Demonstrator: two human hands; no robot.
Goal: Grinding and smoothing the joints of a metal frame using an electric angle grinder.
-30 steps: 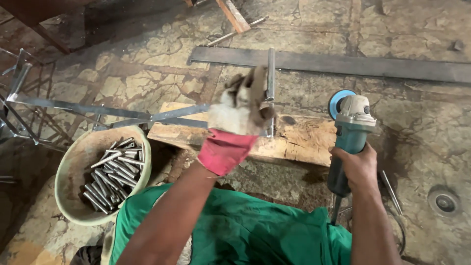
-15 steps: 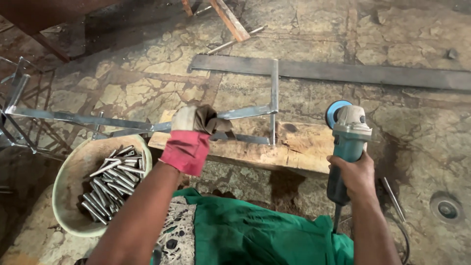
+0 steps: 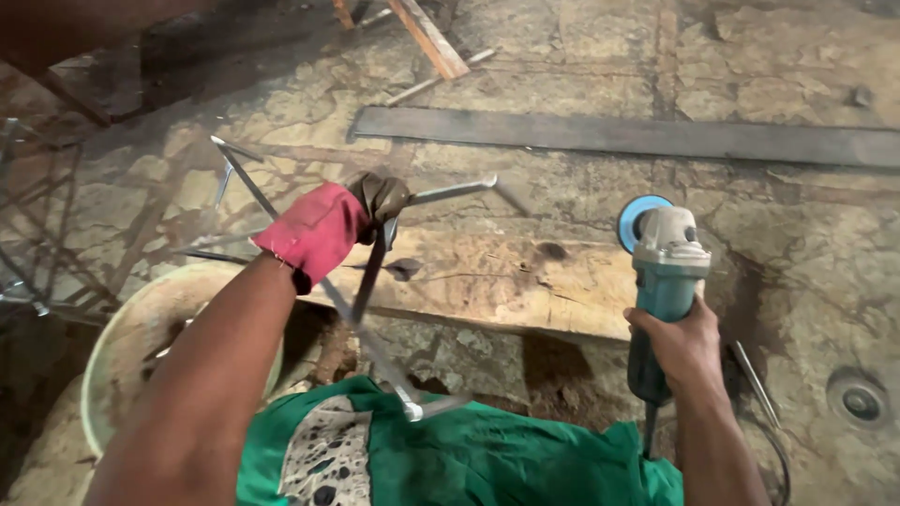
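Note:
My left hand (image 3: 328, 230) wears a red and brown work glove and grips a welded metal bar frame (image 3: 370, 309), lifted and tilted over a worn wooden plank (image 3: 487, 281). One bar end points toward my green clothing (image 3: 450, 459). My right hand (image 3: 680, 347) is bare and holds a teal angle grinder (image 3: 661, 281) upright, its blue disc (image 3: 637, 220) near the plank's right end.
A round bucket (image 3: 131, 347) sits at lower left, mostly hidden by my arm. A long flat steel strip (image 3: 637, 136) lies across the stone floor beyond the plank. Wooden sticks (image 3: 427, 37) lie at the top. A floor drain (image 3: 858, 403) is at right.
My left hand has lifted the metal frame off the plank and swung it, so its bars now run diagonally toward me. The grinder hand has stayed put.

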